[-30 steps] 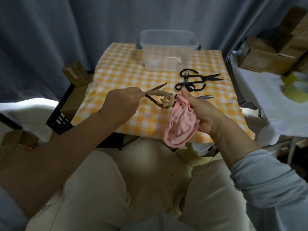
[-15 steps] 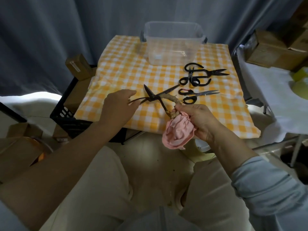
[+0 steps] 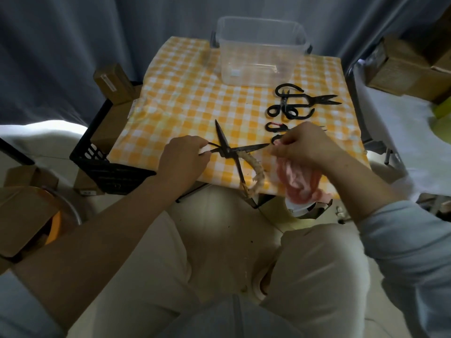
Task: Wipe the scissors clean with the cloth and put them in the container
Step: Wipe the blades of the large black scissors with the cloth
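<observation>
Pink cloth (image 3: 302,181), clutched by the right hand (image 3: 305,145), meets the scissors (image 3: 228,150) gripped in the left hand (image 3: 183,158).

Dark scissors (image 3: 227,150) with one wrapped handle gape open, crumpled pink cloth (image 3: 302,182) near a blade tip, clear container (image 3: 261,67) well beyond.

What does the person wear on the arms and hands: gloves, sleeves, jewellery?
The left hand and right hand are bare: no gloves, rings or watch visible. The right arm has a loose pale blue-grey sleeve pushed back above the wrist. The left sleeve sits much higher, leaving that forearm bare.
</observation>
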A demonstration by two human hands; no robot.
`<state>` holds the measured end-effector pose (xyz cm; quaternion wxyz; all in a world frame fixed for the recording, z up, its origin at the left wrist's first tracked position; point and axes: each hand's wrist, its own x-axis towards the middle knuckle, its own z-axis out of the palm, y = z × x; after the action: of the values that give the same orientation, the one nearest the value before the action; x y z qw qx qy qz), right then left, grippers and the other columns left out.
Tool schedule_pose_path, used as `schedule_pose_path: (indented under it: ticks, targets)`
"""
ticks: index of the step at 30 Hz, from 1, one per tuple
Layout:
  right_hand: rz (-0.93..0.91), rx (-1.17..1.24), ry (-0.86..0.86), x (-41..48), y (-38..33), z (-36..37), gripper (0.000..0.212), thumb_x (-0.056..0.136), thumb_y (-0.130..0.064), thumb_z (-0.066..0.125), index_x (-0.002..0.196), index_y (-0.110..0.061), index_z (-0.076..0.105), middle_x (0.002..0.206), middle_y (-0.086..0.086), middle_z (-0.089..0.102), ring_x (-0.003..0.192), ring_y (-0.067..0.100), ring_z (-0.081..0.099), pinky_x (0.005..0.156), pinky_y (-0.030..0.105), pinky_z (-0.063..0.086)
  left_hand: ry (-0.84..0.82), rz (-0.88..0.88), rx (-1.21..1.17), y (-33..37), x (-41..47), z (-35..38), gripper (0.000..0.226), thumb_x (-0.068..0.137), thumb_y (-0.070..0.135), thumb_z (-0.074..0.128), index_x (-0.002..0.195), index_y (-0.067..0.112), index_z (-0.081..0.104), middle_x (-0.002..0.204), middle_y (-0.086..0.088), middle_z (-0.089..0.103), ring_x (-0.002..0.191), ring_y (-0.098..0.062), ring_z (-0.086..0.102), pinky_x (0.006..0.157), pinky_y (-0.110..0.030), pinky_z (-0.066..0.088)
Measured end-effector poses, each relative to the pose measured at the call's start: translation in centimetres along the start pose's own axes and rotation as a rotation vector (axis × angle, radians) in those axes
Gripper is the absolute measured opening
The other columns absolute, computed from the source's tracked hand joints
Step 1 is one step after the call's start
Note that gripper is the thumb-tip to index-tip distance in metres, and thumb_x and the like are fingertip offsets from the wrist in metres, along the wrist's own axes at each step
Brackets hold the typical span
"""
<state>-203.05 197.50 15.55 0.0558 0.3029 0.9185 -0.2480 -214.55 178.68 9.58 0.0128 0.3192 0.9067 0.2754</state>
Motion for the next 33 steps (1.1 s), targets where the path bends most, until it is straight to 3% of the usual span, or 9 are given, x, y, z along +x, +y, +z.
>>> schedule_pose_path:
  ticks: [7, 11, 14, 18, 20, 22, 25, 28, 33]
  targets:
    - [0.026, -0.282, -0.083, 2.5, -1.7, 4.9, 0.025, 0.085, -0.031, 0.065, 0.071, -0.013, 0.056, 0.068, 0.002, 0.054, 0.063, 0.017, 0.054, 0.057, 0.03, 0.043, -0.223, -0.376, -0.64, 1.5, -1.3, 0.0, 0.006, 0.083, -0.001, 0.064, 0.078, 0.002, 0.066, 0.082, -0.022, 0.062, 0.077, -0.029, 0.064, 0.085, -0.052, 0.054]
    - [0.026, -0.203, -0.13, 1.9, -1.8, 4.8, 0.029, 0.082, -0.031, 0.069, 0.065, -0.011, 0.054, 0.063, 0.002, 0.05, 0.06, 0.018, 0.051, 0.048, 0.027, 0.035, -0.298, -0.643, -0.944, 2.1, -2.0, 0.0, 0.006, 0.085, -0.005, 0.061, 0.079, -0.003, 0.062, 0.088, -0.023, 0.064, 0.079, -0.026, 0.064, 0.069, -0.029, 0.06]
    - [0.026, -0.105, -0.194, 0.8, -1.8, 4.6, 0.029, 0.076, -0.034, 0.074, 0.075, -0.006, 0.064, 0.065, 0.004, 0.054, 0.062, 0.016, 0.051, 0.049, 0.026, 0.037, -0.309, -0.706, -1.048, 2.5, -2.6, 0.1, 0.007, 0.09, -0.002, 0.057, 0.085, -0.005, 0.06, 0.089, -0.025, 0.062, 0.074, -0.024, 0.063, 0.062, -0.028, 0.059]
    - [-0.016, -0.099, -0.187, 0.5, -1.4, 3.9, 0.032, 0.083, -0.038, 0.069, 0.09, -0.007, 0.07, 0.079, 0.004, 0.063, 0.069, 0.014, 0.056, 0.06, 0.027, 0.045, -0.252, -0.407, -0.592, 1.9, -3.1, 0.7, 0.025, 0.089, 0.009, 0.062, 0.11, -0.005, 0.064, 0.096, -0.016, 0.066, 0.083, -0.026, 0.066, 0.075, -0.035, 0.057]
    - [-0.069, 0.043, -0.052, 1.0, -1.6, 2.8, 0.036, 0.089, -0.039, 0.061, 0.091, -0.004, 0.071, 0.088, 0.01, 0.068, 0.074, 0.02, 0.061, 0.072, 0.033, 0.05, -0.147, -0.207, -0.239, 1.0, -2.5, 0.8, 0.033, 0.091, 0.018, 0.061, 0.121, 0.005, 0.06, 0.111, -0.009, 0.064, 0.102, -0.024, 0.061, 0.089, -0.034, 0.048]
    - [-0.155, 0.131, 0.104, 1.9, -2.3, 2.2, 0.042, 0.095, -0.035, 0.053, 0.092, 0.004, 0.069, 0.094, 0.021, 0.069, 0.087, 0.03, 0.064, 0.081, 0.041, 0.051, -0.089, -0.064, -0.081, 0.1, -1.5, 1.2, 0.038, 0.092, 0.023, 0.059, 0.126, 0.006, 0.057, 0.13, -0.01, 0.055, 0.12, -0.023, 0.049, 0.1, -0.033, 0.036]
    - [-0.323, 0.032, 0.162, 3.1, -3.8, 3.7, 0.032, 0.098, -0.022, 0.048, 0.113, 0.0, 0.065, 0.112, 0.016, 0.063, 0.102, 0.024, 0.059, 0.092, 0.034, 0.045, -0.198, 0.113, 0.13, -0.6, -0.2, 2.3, 0.047, 0.095, 0.031, 0.052, 0.135, 0.007, 0.048, 0.147, -0.01, 0.038, 0.136, -0.023, 0.033, 0.112, -0.035, 0.018]
    - [-0.463, -0.105, 0.071, 3.4, -3.9, 6.6, 0.038, 0.095, -0.021, 0.054, 0.131, -0.011, 0.053, 0.123, 0.012, 0.05, 0.109, 0.025, 0.052, 0.086, 0.029, 0.04, -0.269, 0.152, 0.159, -0.7, 0.1, 2.9, 0.044, 0.097, 0.033, 0.047, 0.134, 0.008, 0.049, 0.147, -0.009, 0.04, 0.132, -0.024, 0.037, 0.111, -0.035, 0.019]
    - [-0.552, -0.072, 0.011, 3.1, -2.7, 7.8, 0.023, 0.091, -0.024, 0.061, 0.109, -0.012, 0.069, 0.105, 0.008, 0.065, 0.098, 0.023, 0.058, 0.08, 0.035, 0.045, -0.259, 0.191, 0.151, -1.6, 0.5, 3.0, 0.043, 0.096, 0.036, 0.048, 0.13, 0.01, 0.052, 0.143, -0.007, 0.045, 0.13, -0.022, 0.038, 0.112, -0.035, 0.016]
